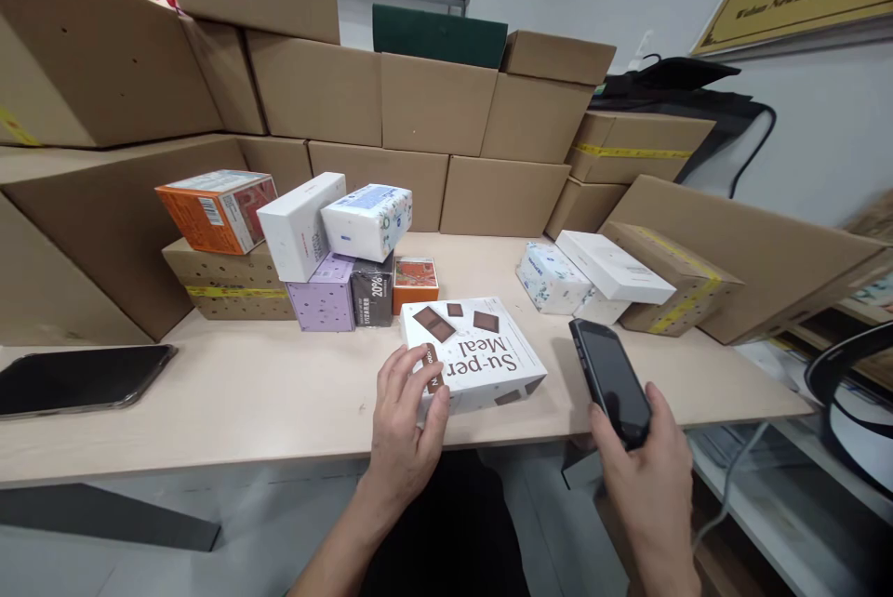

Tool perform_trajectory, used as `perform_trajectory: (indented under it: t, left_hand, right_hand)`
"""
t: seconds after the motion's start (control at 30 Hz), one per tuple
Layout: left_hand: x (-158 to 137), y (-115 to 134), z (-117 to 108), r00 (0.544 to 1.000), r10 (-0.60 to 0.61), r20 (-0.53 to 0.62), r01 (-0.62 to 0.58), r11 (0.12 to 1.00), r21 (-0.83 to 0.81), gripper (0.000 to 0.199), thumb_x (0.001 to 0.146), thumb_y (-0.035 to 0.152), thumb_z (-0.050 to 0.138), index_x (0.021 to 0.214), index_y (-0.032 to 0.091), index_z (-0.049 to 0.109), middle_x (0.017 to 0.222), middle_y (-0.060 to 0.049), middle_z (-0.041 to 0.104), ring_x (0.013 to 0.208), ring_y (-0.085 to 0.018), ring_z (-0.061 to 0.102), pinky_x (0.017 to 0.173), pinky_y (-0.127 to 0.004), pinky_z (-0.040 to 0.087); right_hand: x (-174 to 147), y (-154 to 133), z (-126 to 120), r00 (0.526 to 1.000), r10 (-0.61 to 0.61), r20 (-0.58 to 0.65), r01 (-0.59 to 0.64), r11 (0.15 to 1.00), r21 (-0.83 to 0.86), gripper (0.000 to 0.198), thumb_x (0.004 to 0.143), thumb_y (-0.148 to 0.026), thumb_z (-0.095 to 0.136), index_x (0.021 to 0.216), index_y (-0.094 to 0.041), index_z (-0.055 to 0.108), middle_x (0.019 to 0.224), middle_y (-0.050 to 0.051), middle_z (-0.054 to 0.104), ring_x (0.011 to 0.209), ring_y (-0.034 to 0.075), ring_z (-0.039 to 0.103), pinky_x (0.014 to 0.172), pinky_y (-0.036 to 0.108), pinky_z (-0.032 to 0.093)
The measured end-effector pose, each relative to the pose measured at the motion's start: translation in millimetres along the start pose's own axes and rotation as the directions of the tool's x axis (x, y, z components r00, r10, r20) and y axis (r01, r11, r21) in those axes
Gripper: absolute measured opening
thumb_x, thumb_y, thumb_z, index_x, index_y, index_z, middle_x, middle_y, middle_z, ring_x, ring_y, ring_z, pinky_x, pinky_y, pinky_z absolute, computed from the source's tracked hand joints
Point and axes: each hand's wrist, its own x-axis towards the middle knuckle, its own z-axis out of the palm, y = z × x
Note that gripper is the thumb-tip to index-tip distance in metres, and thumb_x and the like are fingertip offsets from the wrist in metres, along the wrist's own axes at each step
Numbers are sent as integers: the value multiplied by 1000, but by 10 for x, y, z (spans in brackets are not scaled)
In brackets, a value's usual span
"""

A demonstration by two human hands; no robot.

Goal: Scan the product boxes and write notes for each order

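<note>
My left hand [410, 411] grips the near left corner of a white "Su-per Meal" box [502, 323]. Its fingers bend over the top and the thumb lies along the front side. The box rests flat on the table, printed with brown chocolate pieces, its lettering upside down to me. In my right hand [646, 476] is a black smartphone [614, 378], tilted, above the table's front edge. Thumb and fingers close around its lower end, and the screen looks dark.
Left of centre are stacked an orange box [216, 211], a white box [299, 225], a tissue pack [369, 216] and a purple box [322, 295]. Another tissue pack [551, 276] and white box [614, 264] lie right. Cardboard boxes [436, 104] wall the back. A second phone [84, 378] lies left.
</note>
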Motion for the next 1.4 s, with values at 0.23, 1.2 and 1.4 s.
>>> perform_trajectory:
  t: [0.23,1.2,1.4]
  left_hand:
    - [-27,-38,-10,998,-68,8,68,995,-71,33,99,20,48,130,23,56,136,-10,57,133,-24,48,112,-48,41]
    - [-59,-77,-12,996,-80,27,82,993,-83,46,100,18,44,145,27,43,139,-9,54,135,-22,44,115,-46,38]
    - [-51,-83,-3,998,-54,18,55,997,-46,46,100,17,44,145,26,43,137,-10,55,132,-22,46,114,-46,40]
  right_hand:
    - [-669,-697,189,934,-338,-117,358,881,310,73,90,-41,61,153,-21,29,143,20,46,131,34,47,103,54,44]
    - [-930,-1044,564,867,-454,-205,494,840,227,70,91,-44,61,150,-16,35,141,25,43,127,37,46,96,61,47]
    - [-922,-1057,532,869,-458,-187,492,837,238,68,90,-42,62,148,-14,38,140,25,44,127,37,46,96,61,48]
